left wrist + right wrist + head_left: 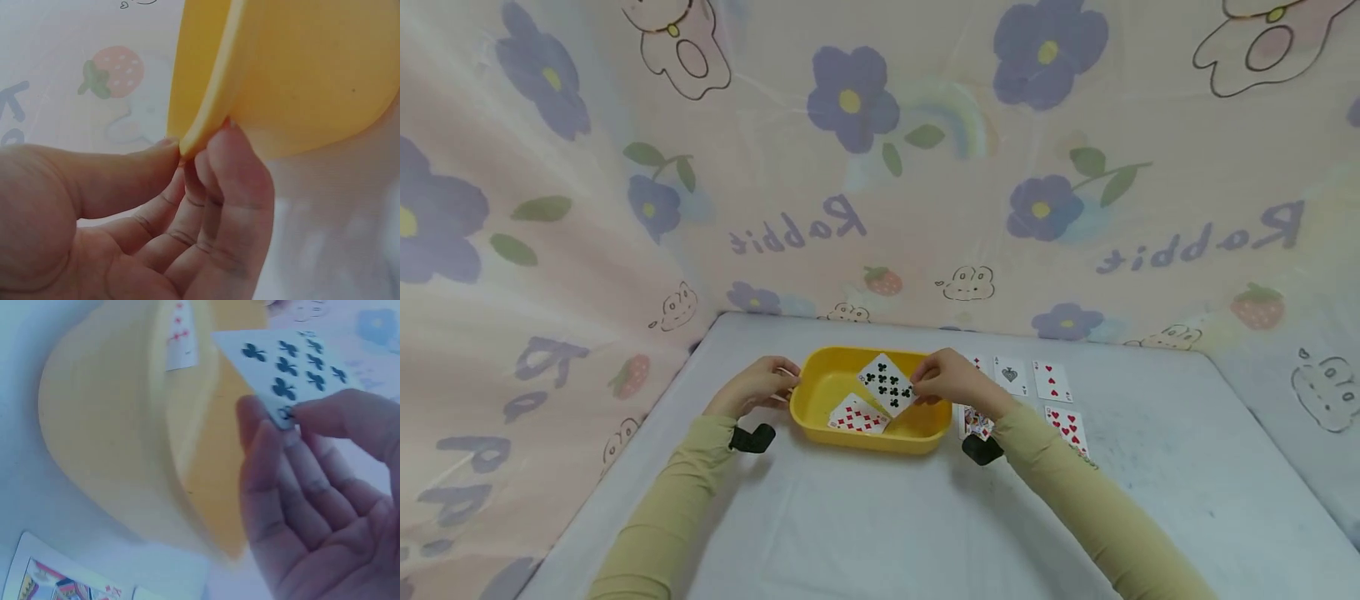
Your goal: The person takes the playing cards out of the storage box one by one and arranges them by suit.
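My left hand pinches the left rim of a yellow plastic tub, thumb on the inside and fingers under the lip, as the left wrist view shows. Over the tub's right half, my right hand holds a clubs playing card by one corner between thumb and fingers. The card is tilted, its face up toward the head camera. Inside the tub, a red diamonds card lies face up, partly overlapped by the tub's front wall. The right wrist view also shows the clubs card above the tub's rim.
Right of the tub, face-up cards lie in rows: an ace of spades, a three of hearts, another hearts card and a face card, partly behind my right arm. A patterned curtain stands behind the white table.
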{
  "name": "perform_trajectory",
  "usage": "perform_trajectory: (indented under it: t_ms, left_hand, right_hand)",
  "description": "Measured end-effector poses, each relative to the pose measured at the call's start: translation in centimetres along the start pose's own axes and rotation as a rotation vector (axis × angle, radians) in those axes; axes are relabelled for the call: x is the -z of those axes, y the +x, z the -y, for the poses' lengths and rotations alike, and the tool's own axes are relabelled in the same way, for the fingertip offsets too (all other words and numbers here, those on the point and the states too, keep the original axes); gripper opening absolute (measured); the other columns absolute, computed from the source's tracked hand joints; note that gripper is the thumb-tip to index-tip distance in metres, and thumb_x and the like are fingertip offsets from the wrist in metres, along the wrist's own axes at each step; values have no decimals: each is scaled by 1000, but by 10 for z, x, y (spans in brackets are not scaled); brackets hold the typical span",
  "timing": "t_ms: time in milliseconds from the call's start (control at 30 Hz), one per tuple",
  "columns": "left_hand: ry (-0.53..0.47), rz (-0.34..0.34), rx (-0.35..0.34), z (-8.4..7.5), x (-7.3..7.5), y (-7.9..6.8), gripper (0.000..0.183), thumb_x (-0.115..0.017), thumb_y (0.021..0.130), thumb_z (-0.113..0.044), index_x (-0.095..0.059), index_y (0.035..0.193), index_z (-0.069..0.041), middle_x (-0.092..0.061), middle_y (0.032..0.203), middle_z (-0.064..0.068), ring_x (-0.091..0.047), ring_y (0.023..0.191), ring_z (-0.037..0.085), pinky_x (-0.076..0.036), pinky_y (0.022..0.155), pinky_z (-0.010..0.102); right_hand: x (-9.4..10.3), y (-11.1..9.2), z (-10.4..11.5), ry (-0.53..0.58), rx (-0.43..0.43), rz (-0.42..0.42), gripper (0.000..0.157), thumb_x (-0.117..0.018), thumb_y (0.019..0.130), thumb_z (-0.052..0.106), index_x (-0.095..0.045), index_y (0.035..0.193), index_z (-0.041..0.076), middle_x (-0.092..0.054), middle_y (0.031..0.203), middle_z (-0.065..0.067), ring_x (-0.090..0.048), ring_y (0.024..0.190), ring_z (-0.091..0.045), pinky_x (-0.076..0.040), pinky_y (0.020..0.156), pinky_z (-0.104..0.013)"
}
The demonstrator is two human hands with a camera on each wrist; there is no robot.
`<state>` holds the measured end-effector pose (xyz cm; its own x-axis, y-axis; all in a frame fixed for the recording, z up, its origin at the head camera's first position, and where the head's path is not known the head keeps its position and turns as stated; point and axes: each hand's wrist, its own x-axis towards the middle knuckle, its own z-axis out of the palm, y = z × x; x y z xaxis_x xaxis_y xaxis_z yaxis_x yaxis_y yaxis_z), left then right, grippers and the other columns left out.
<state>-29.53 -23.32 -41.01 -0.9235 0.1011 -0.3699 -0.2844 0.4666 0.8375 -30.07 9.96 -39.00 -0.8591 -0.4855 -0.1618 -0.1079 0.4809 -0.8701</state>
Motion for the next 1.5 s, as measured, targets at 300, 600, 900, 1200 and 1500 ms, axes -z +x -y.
perform_trajectory:
  t_ms: [300, 600, 900, 1200, 1500]
  left_hand:
    - [-21, 5, -10, 3, -2, -3, 27, -54, 98, -12, -50, 120, 5, -58, 102, 17, -59, 83, 25, -56, 74, 35]
    - [-41, 6, -14, 3, -2, -3, 27, -53, 98, -10, -49, 120, 5, -58, 100, 17, -58, 81, 23, -56, 73, 34]
    - [-54, 0, -21, 7, -4, -2, 27, -54, 98, -11, -49, 120, 5, -59, 99, 16, -59, 80, 22, -56, 73, 34]
    - [-64, 6, -25, 9, -1, -3, 27, -54, 98, -10, -49, 120, 5, -59, 101, 19, -59, 79, 23, -56, 70, 32]
    - [-90, 16, -40, 10, -1, -2, 26, -53, 98, -8, -48, 120, 6, -59, 101, 20, -60, 76, 21, -56, 67, 31]
  right_hand:
    - [40, -56, -15, 206, 30, -155, 22, -63, 93, 10, -57, 106, -7, -64, 96, -17, -67, 93, -33, -55, 79, -38]
    - [98, -115, -69, 214, -77, -294, 50, -56, 98, 26, -42, 127, -12, -59, 111, -17, -65, 98, -21, -52, 87, -33]
    - [132, -145, -129, 226, -213, -374, 57, -56, 98, 25, -36, 132, -17, -61, 107, -7, -64, 90, -9, -52, 86, -30]
    - [163, -153, -160, 247, -287, -401, 57, -51, 100, 28, -36, 131, -18, -65, 97, -2, -61, 84, -5, -53, 79, -24]
    - [175, -147, -188, 351, -374, -433, 49, -46, 101, 21, -35, 132, -16, -66, 84, 2, -60, 75, -8, -52, 68, -25]
